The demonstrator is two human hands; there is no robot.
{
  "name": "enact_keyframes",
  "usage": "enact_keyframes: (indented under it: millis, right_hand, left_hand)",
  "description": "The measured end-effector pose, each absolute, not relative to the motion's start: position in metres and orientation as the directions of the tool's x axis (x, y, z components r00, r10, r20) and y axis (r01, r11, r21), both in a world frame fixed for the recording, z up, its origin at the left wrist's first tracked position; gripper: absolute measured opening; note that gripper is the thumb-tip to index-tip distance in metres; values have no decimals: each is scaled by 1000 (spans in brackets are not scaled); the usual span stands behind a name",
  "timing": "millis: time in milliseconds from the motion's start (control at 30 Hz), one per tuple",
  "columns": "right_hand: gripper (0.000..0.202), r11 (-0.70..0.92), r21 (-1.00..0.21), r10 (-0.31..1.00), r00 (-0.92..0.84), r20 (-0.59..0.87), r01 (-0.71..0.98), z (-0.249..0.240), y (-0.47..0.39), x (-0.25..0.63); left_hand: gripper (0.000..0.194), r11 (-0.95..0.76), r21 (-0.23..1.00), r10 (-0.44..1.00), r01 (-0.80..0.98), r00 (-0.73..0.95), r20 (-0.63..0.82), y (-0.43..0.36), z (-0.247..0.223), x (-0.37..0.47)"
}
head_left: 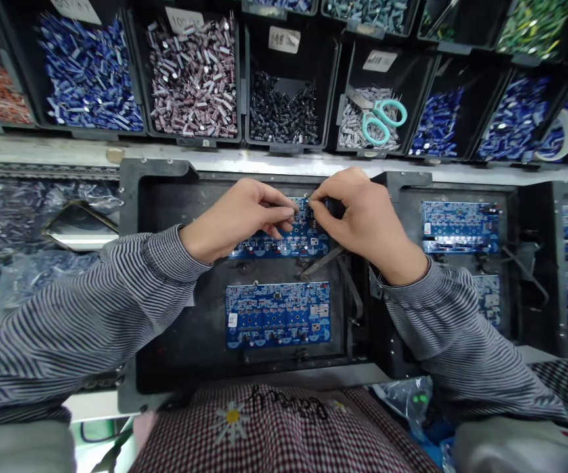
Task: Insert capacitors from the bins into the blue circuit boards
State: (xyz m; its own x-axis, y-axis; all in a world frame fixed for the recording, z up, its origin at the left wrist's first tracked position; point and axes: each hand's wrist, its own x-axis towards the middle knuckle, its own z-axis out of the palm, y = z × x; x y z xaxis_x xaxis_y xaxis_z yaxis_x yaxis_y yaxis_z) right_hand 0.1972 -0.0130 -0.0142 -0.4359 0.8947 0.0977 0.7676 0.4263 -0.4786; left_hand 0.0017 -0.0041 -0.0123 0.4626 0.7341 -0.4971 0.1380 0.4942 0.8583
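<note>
Two blue circuit boards lie in a black tray [180, 341]. Both hands are over the upper board [284, 246]; the lower board [278, 314] is uncovered. My left hand [244, 220] reaches over the upper board's left and middle part, thumb and index finger pinched near its top edge; whatever sits between them is too small to make out. At the board's top right corner, my right hand [362, 220] has thumb and index finger together around something tiny that I cannot make out. A metal clamp arm [320, 263] lies between the boards.
Black bins of blue [89, 75], brown [195, 79] and black components [284, 112] line the back. Turquoise scissors [382, 121] rest in a bin of grey parts. More trays with boards [461, 226] stand right; a phone-like object [81, 226] and plastic bags [37, 282] lie left.
</note>
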Motion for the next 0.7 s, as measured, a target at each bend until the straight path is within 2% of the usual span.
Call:
enact_keyframes:
  millis: [267,467,700]
  right_hand:
    - [15,404,-391,912,-399,96,827,-18,-15,195]
    - [14,425,-402,903,-413,121,811,-20,-16,196]
    - [14,464,-548,874,-459,158,696,1,-28,195]
  left_hand:
    - [10,537,833,710,133,462,-532,-4,-15,2]
    - [9,568,813,699,128,446,-559,-4,-14,3]
    - [13,650,757,629,67,512,-586,-6,-6,5]
